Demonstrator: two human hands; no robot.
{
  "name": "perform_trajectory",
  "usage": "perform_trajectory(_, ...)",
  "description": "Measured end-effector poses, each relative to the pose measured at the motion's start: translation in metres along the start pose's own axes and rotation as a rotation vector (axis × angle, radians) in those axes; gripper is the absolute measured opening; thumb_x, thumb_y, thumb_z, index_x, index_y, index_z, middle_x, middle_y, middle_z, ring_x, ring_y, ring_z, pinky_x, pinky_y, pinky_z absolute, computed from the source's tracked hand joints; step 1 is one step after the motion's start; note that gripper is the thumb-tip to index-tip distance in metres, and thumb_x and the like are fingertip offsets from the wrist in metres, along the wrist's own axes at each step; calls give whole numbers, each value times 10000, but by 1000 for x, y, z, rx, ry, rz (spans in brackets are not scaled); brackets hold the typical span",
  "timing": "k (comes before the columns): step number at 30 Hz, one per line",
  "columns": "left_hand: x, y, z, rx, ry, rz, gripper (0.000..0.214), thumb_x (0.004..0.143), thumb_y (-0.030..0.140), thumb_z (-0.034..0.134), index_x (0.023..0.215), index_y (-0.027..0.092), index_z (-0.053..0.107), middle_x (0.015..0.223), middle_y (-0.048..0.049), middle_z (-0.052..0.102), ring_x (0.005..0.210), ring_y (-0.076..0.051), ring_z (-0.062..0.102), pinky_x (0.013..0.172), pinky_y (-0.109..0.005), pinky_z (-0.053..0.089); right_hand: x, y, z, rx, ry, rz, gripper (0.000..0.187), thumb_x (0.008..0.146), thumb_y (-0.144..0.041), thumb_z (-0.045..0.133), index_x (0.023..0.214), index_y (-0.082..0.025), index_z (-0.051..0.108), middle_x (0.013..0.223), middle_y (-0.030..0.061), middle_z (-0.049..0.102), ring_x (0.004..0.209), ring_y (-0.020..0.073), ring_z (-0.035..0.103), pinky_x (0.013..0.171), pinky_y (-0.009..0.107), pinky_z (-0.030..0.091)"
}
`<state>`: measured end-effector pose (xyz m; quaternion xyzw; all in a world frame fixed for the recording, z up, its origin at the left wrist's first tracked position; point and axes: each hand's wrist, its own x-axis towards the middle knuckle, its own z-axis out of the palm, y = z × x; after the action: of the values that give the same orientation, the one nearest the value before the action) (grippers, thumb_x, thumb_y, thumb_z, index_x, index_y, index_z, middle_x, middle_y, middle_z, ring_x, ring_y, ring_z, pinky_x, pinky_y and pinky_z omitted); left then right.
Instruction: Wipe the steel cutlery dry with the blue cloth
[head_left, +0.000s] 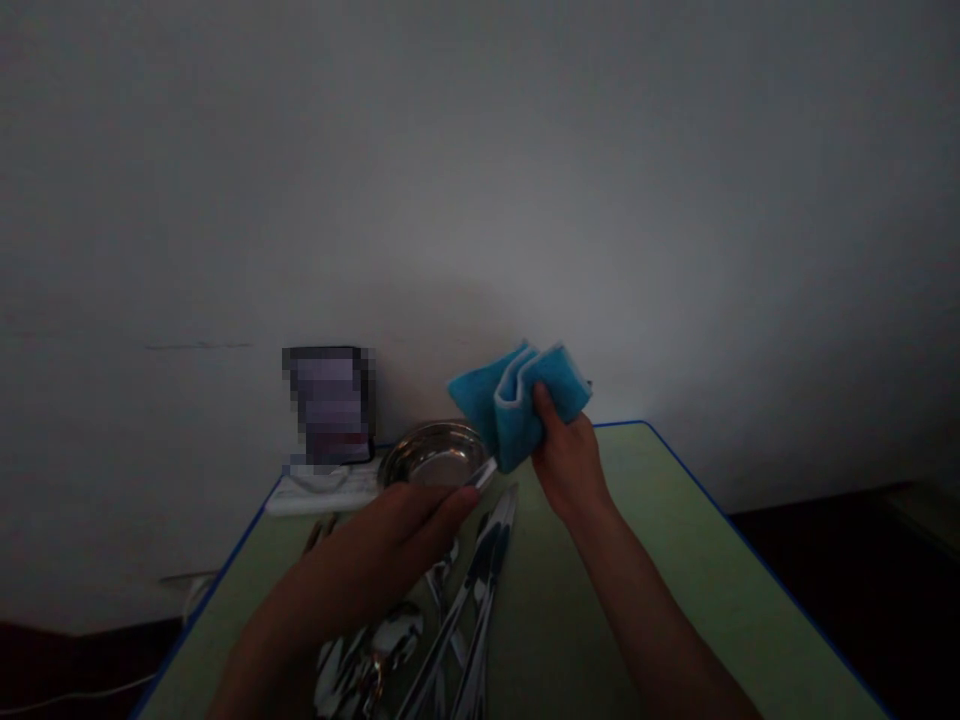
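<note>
My left hand (pixel 424 515) is closed around the shiny metal handle (pixel 486 474) of a piece of cutlery. The far part of that piece goes behind the cloth, so its kind is hidden. My right hand (pixel 571 455) grips a folded blue cloth (pixel 517 395) with pale edging, thumb on the near side. The cloth meets the end of the handle. Below my hands, several table knives (pixel 480 590) lie side by side on the table. Several spoons (pixel 397 630) lie to their left, partly covered by my left forearm.
Behind my left hand stands a round steel bowl (pixel 435 440). To its left a blurred-out dark-framed device (pixel 334 405) stands upright near a white flat object (pixel 322 495). The pale green table (pixel 637 520) has a blue edge and reaches the grey wall.
</note>
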<state>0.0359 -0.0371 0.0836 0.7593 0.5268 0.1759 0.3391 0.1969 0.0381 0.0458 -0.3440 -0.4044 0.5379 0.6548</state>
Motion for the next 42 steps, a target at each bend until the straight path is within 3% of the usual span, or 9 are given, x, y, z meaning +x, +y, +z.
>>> perform_trajectory(5, 0, -3, 2, 41, -9, 9, 457, 902, 485, 284, 616, 200, 498, 526, 42, 429, 482, -114, 405, 438, -215, 293, -3, -4, 5, 166, 66, 53, 322, 696, -391, 678, 932, -174, 647, 894, 44, 702, 807, 174, 633, 669, 271, 499)
perform_trajectory(13, 4, -4, 3, 33, -39, -28, 465, 900, 508, 272, 615, 199, 471, 528, 49, 427, 477, -114, 407, 451, -221, 287, -2, -3, 6, 226, 68, 27, 273, 699, -357, 685, 901, -177, 651, 956, 31, 699, 870, 166, 632, 795, 294, 495)
perform_trajectory(22, 4, -2, 4, 40, -43, -43, 474, 897, 518, 276, 602, 196, 458, 506, 57, 402, 464, -110, 390, 453, -223, 281, -4, -3, 9, 230, 169, 101, 336, 715, -422, 653, 965, -198, 642, 944, 27, 703, 789, 147, 644, 692, 258, 517)
perform_trajectory(31, 3, -3, 4, 51, -38, -38, 470, 902, 507, 284, 618, 196, 492, 503, 55, 422, 465, -113, 411, 464, -223, 300, -2, -3, 7, 217, 135, 118, 345, 711, -422, 655, 960, -184, 646, 946, 40, 698, 786, 148, 642, 687, 261, 520)
perform_trajectory(39, 3, -5, -2, -59, 138, 28, 319, 889, 436, 370, 818, 200, 572, 644, 39, 553, 578, -115, 505, 523, -203, 379, 1, -5, 4, 269, 173, 57, 247, 708, -335, 681, 918, -206, 657, 945, 7, 704, 820, 150, 642, 729, 273, 526)
perform_trajectory(42, 1, -6, -9, -104, 234, 24, 288, 878, 422, 391, 857, 195, 568, 618, 45, 528, 564, -114, 487, 512, -201, 375, 3, -9, -4, 246, 22, 61, 210, 722, -301, 672, 914, -216, 661, 925, -8, 708, 812, 145, 647, 758, 277, 520)
